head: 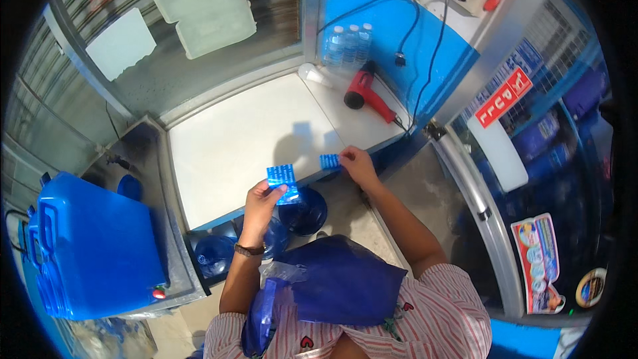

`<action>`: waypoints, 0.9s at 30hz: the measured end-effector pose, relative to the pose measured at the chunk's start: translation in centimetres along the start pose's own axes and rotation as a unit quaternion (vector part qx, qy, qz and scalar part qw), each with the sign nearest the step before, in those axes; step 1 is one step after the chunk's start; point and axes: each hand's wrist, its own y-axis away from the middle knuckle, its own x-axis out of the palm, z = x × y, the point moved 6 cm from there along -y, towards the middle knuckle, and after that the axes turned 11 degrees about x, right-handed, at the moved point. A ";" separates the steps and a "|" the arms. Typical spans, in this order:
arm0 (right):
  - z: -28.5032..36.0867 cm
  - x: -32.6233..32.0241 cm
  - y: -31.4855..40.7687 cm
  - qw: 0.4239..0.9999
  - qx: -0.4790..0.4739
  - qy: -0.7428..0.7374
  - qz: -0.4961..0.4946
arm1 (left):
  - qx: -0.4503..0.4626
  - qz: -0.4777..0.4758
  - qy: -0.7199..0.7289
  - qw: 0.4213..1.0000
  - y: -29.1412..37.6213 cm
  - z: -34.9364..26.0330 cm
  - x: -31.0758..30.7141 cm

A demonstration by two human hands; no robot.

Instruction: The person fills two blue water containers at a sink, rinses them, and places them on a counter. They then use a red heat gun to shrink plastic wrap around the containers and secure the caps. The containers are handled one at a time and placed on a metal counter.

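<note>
My left hand (260,203) pinches a flat blue plastic piece (282,174) that bears white writing, thumb on top. It is glossy and looks like printed film; whether it is one layer or several I cannot tell. Over the table's near edge, my right hand (358,166) grips the end of a smaller-looking blue printed plastic piece (329,161) between thumb and fingers. The two pieces are apart. Both hands are near the front edge of a white tabletop (224,144), on which their shadows fall.
A red heat gun (368,94) lies at the table's right, beside three capped water bottles (351,42). Black cables (441,40) hang by a power outlet (461,0). A large blue water container (104,244) stands on the left counter. Round blue bottles (304,212) sit below the table. A glass door (478,194) is at right.
</note>
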 end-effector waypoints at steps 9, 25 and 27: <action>-5.7 -14.4 -21.5 0.923 -0.138 0.229 -0.276 | -0.034 -0.213 0.074 0.974 3.2 1.1 -1.9; -6.3 -7.8 -21.7 0.881 -0.065 0.459 -0.091 | 0.083 -0.450 0.160 0.874 15.9 -1.5 -9.2; -5.4 -5.9 -16.5 0.896 -0.135 0.421 -0.038 | 0.108 -0.463 0.152 0.867 18.2 -1.7 -10.7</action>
